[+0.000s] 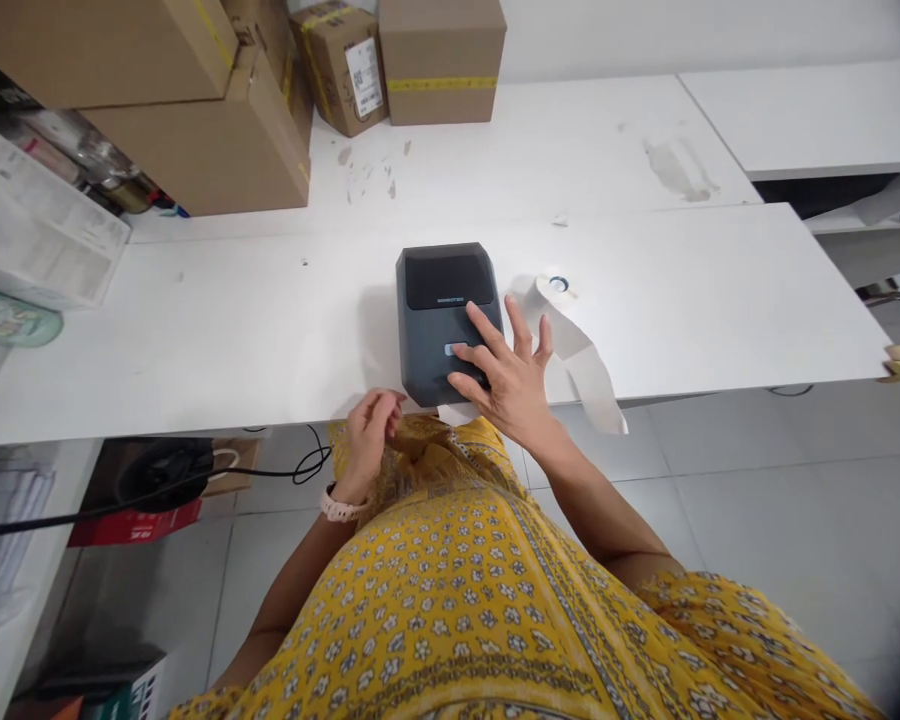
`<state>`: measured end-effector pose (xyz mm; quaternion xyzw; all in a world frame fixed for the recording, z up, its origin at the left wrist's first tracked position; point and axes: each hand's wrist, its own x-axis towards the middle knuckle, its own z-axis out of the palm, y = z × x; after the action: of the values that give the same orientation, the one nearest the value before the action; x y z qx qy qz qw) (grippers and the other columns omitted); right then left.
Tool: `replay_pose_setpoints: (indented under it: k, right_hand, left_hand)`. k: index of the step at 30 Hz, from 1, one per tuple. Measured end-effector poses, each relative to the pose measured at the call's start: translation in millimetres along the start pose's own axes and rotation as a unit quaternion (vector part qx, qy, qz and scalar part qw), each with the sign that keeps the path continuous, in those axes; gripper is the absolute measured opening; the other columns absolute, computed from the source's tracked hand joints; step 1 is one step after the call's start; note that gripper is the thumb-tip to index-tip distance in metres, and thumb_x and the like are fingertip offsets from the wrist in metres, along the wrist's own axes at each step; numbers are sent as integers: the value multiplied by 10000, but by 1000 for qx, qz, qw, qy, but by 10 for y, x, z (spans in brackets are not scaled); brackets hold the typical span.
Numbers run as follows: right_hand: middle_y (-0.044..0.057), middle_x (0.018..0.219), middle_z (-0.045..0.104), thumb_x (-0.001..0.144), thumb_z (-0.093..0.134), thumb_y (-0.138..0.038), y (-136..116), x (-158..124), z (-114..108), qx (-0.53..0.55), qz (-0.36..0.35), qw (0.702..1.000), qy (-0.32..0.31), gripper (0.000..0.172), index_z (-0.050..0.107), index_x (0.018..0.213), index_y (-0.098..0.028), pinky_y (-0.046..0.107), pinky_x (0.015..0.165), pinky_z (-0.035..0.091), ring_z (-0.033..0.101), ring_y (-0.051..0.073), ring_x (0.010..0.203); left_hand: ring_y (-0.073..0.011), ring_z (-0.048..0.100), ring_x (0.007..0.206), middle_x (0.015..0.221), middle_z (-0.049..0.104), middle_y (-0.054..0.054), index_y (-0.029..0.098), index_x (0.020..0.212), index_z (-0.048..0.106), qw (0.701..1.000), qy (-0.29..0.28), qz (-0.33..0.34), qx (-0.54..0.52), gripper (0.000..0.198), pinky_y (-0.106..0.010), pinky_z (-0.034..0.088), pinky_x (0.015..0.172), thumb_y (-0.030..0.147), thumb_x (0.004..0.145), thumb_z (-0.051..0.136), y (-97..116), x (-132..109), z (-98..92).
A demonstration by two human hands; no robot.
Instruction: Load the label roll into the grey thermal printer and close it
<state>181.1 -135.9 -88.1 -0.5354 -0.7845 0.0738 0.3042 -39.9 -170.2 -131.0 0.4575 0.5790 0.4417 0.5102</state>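
A dark blue-grey label printer point(429, 335) sits near the front edge of the white table, its black window facing up. My right hand point(514, 385) lies over its right side with the fingers spread. One fingertip rests on the small lit button, another at the edge of the window. My left hand point(373, 425) is by the printer's lower left corner, its fingers curled in and nothing visible in them. From the printer's front, a bit of white label paper point(457, 413) sticks out. Right of the printer stands a roll of white labels point(559, 292), its loose strip hanging over the table edge.
Cardboard boxes point(442, 60) with yellow tape stand at the back and left of the table point(720, 300). A white carton point(34, 220) and a green container point(11, 318) are at the far left. A black cable point(270, 472) runs below the left table edge.
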Motion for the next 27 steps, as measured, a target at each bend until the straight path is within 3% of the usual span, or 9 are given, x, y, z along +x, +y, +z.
replay_pose_setpoints:
  k: [3, 5, 7, 10, 14, 17, 20, 23, 27]
  right_hand:
    - [5, 1652, 380, 995, 425, -629, 76, -46, 7, 101, 16, 995, 8, 439, 640, 1206, -311, 683, 1254, 98, 163, 335, 1588]
    - [34, 1685, 306, 1007, 364, -636, 154, -101, 36, 200, 45, 977, 54, 505, 558, 1342, -311, 636, 1252, 214, 206, 308, 1582]
    - [49, 1695, 271, 1026, 272, -626, 228, -128, 78, 285, 73, 950, 102, 562, 435, 1471, -325, 593, 1247, 280, 252, 284, 1571]
    - [48, 1685, 291, 1031, 121, -618, 278, -27, 118, 332, 87, 931, 121, 633, 289, 1574, -339, 573, 1252, 299, 261, 284, 1568]
    - [31, 1657, 323, 1011, 183, -673, 249, 393, 51, 274, 105, 949, 113, 709, 41, 1634, -366, 574, 1259, 290, 181, 319, 1587]
    - [-20, 1689, 235, 993, 149, -716, 240, 790, -53, 253, 71, 957, 122, 739, -98, 1612, -398, 542, 1289, 239, 113, 288, 1601]
    - [-28, 1722, 124, 978, 88, -724, 261, 1159, -149, 267, 37, 953, 136, 739, -39, 1605, -355, 492, 1318, 156, 71, 232, 1600]
    - [29, 1709, 157, 978, 95, -738, 265, 1422, -229, 264, 43, 951, 155, 774, 48, 1604, -286, 471, 1311, 177, 112, 224, 1597]
    - [50, 1701, 174, 1014, 189, -685, 216, 1402, -301, 204, 46, 947, 242, 705, 87, 1612, -324, 481, 1247, 296, 255, 281, 1560]
  left_hand:
    - [-213, 634, 1174, 1287, 686, -76, 240, 1218, 688, 990, 76, 115, 10, 399, -362, 533, 961, 494, 997, 473, 103, 61, 74]
    - [-229, 480, 1423, 1509, 559, -53, 269, 1387, 605, 986, 49, 162, 1, 476, -431, 392, 1192, 497, 1032, 385, 165, 102, 140]
    - [-224, 391, 1501, 1576, 494, -25, 287, 1455, 550, 981, 17, 192, -24, 513, -446, 278, 1276, 504, 1047, 328, 230, 156, 186]
    - [-236, 377, 1514, 1576, 496, -22, 287, 1473, 534, 972, 4, 231, -50, 559, -446, 264, 1290, 547, 1046, 286, 387, 288, 194]
    - [-283, 443, 1471, 1527, 547, -55, 277, 1453, 541, 962, 16, 270, -42, 616, -495, 333, 1239, 631, 1020, 283, 665, 540, 149]
    - [-274, 526, 1402, 1455, 605, -82, 262, 1425, 548, 967, 43, 251, -30, 550, -484, 411, 1173, 587, 1009, 395, 703, 711, 140]
    - [-276, 581, 1326, 1405, 631, -120, 227, 1372, 581, 977, 60, 203, 28, 498, -460, 475, 1101, 461, 931, 590, 517, 817, 175]
    - [-291, 568, 1314, 1418, 611, -143, 212, 1401, 557, 981, 37, 149, 118, 555, -455, 509, 1038, 332, 865, 641, 290, 858, 226]
    - [-296, 576, 1287, 1440, 589, -171, 182, 1471, 472, 980, 41, 125, 147, 632, -436, 520, 986, 311, 867, 608, 249, 878, 265]
